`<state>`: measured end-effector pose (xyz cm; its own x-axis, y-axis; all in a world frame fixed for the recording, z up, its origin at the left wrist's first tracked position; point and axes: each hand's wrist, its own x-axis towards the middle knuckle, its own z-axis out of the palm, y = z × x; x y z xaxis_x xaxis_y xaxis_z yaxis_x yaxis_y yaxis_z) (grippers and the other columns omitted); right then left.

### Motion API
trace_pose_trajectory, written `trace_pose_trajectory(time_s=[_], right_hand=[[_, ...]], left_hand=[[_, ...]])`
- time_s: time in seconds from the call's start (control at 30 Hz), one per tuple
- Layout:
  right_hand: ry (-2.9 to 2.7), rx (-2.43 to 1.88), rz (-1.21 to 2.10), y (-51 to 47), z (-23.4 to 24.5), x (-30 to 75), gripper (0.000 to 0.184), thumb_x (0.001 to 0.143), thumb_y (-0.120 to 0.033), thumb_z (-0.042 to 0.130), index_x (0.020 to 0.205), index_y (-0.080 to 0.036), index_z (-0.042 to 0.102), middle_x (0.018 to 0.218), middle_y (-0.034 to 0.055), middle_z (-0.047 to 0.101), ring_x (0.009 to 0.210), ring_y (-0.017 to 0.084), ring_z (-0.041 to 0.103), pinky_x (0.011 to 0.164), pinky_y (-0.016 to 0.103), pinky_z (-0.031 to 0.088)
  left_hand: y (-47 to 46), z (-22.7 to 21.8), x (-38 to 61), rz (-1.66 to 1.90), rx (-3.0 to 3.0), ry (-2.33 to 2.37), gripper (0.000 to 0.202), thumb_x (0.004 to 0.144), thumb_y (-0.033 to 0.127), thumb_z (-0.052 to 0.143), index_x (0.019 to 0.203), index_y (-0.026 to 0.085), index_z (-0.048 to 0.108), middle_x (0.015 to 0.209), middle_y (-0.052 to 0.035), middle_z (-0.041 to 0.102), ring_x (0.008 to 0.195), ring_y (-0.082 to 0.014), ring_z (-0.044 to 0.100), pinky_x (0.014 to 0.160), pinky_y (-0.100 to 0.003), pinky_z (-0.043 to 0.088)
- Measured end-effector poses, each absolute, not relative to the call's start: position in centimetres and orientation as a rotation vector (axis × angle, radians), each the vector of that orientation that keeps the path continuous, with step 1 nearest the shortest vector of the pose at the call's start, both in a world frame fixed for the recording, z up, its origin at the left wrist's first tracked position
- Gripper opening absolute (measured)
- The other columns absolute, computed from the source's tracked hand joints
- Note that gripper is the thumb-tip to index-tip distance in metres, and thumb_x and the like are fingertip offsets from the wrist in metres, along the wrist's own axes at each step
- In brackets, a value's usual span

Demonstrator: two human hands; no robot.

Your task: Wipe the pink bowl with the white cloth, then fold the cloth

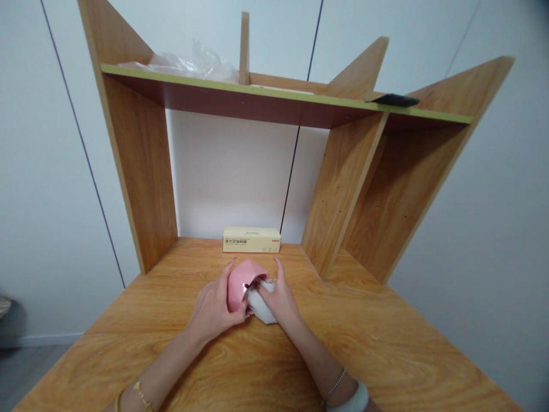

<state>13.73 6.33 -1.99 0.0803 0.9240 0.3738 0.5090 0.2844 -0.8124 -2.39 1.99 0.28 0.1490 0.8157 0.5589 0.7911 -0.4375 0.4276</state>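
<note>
A pink container with flat facets (245, 277) is tilted on its side above the desk, its opening facing right. My left hand (217, 303) is closed around it, with the thumb at the lower rim and the fingers along the left side. Against the opening sits a white, crinkled bundle (262, 306), which looks like wrapping plastic. My right hand (281, 300) grips this bundle, its fingertips partly hidden at the container's mouth. A small dark spot shows near the rim. How far the bundle reaches inside cannot be seen.
Behind my hands, a cream-coloured cling film box (251, 240) stands at the back of the wooden desk (343, 343). A wooden shelf unit (274, 102) rises above, holding clear plastic bags (193, 64) and a flat black object (395, 100).
</note>
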Motion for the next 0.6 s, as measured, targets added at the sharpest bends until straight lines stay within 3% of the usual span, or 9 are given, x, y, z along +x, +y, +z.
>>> trace_pose_trajectory(time_s=[0.2,0.37,0.47,0.6], right_hand=[[-1.722,-1.473,0.364,5.8,-1.3,14.2,0.077,0.068,-0.029,0.055,0.135,-0.021,0.019,0.065,-0.0001,0.061,0.056,0.018,0.056,0.051,0.024,0.037],[-1.73,-1.43,0.414,5.4,-1.4,14.2,0.075,0.066,-0.021,0.053,0.134,-0.021,0.021,0.058,-0.0033,0.057,0.055,0.017,0.054,0.052,0.023,0.036],[-1.663,-1.313,0.523,5.7,-2.0,14.2,0.072,0.066,-0.02,0.053,0.133,-0.02,0.024,0.063,-0.0024,0.059,0.058,0.016,0.055,0.055,0.024,0.04],[-1.529,-1.189,0.656,6.2,-2.5,14.0,0.066,0.071,-0.022,0.05,0.132,-0.018,0.024,0.079,0.0019,0.062,0.071,0.017,0.059,0.064,0.027,0.045]], left_hand=[[2.1,0.1,-2.7,1.166,2.503,1.554,0.072,0.064,0.045,0.055,0.127,0.02,0.029,0.105,-0.0099,0.06,0.089,-0.0262,0.059,0.08,-0.038,0.044],[2.1,-0.3,-3.0,1.224,2.658,1.364,0.078,0.061,0.038,0.057,0.129,0.019,0.023,0.117,-0.0122,0.054,0.096,-0.0263,0.056,0.082,-0.036,0.044],[2.3,-0.5,-3.0,1.272,2.645,1.366,0.081,0.061,0.04,0.059,0.13,0.02,0.021,0.122,-0.0124,0.049,0.099,-0.0273,0.055,0.084,-0.037,0.043],[2.7,-0.7,-2.8,1.329,2.381,1.428,0.082,0.069,0.044,0.054,0.134,0.015,0.013,0.111,-0.0131,0.054,0.092,-0.0258,0.057,0.078,-0.039,0.045]])
